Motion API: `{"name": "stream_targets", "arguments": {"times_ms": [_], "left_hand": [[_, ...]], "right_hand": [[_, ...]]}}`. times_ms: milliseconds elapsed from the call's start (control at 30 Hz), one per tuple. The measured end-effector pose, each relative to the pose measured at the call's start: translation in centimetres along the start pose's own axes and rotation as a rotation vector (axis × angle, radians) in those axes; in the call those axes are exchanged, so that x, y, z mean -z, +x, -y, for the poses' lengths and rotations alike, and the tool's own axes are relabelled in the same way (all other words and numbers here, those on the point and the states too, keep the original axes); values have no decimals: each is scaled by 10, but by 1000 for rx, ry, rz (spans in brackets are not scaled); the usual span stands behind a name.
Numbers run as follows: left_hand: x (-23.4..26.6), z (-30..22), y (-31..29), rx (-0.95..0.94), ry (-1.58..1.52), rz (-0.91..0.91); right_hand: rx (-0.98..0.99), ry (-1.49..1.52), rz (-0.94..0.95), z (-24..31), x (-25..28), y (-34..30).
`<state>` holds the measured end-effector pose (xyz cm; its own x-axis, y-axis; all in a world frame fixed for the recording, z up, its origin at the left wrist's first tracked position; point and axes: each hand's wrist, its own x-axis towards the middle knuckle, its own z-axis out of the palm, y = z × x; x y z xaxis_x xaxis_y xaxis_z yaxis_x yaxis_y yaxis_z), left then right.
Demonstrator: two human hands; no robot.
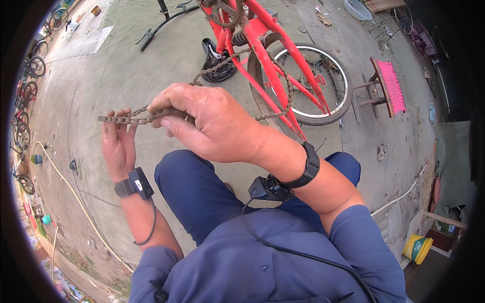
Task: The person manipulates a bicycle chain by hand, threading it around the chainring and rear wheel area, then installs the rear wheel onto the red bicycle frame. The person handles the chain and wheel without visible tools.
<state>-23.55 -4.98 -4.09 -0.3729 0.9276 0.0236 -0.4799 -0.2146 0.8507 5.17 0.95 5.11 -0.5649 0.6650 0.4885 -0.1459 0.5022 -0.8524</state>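
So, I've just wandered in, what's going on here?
Someone seated or crouching is handling a rusty chain with bare hands. The right hand pinches it between thumb and fingers, while the left hand is raised at its far-left end; whether that one grips it is hard to tell. The rest of the chain loops back to the red frame in front. A wheel shows just beyond the frame, with a black saddle to its left.

No writing can be read; the yellow bucket's [424, 253] label [418, 247] is too small.
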Motion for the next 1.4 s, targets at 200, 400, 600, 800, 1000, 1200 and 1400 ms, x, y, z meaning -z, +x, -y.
{"name": "stream_targets", "arguments": {"times_ms": [200, 400, 600, 800, 1000, 1200, 1400], "left_hand": [[22, 30, -25, 214, 109, -72], [24, 29, -46, 249, -105, -98], [22, 13, -47, 358, -96, -84], [14, 8, -48, 309, -36, -125], [4, 0, -49, 250, 33, -98], [7, -1, -48, 232, 76, -73], [13, 0, -49, 252, 115, -47]], "right_hand": [[72, -215, -15, -18, -24, -29], [138, -207, -15, -23, -31, -43], [130, -224, 55, -17, -31, -55], [121, -152, 67, -18, -25, -57], [129, -186, 117, -15, -21, -60], [103, -161, 150, -11, -22, -67], [79, -77, 158, -14, -22, -65]]}}
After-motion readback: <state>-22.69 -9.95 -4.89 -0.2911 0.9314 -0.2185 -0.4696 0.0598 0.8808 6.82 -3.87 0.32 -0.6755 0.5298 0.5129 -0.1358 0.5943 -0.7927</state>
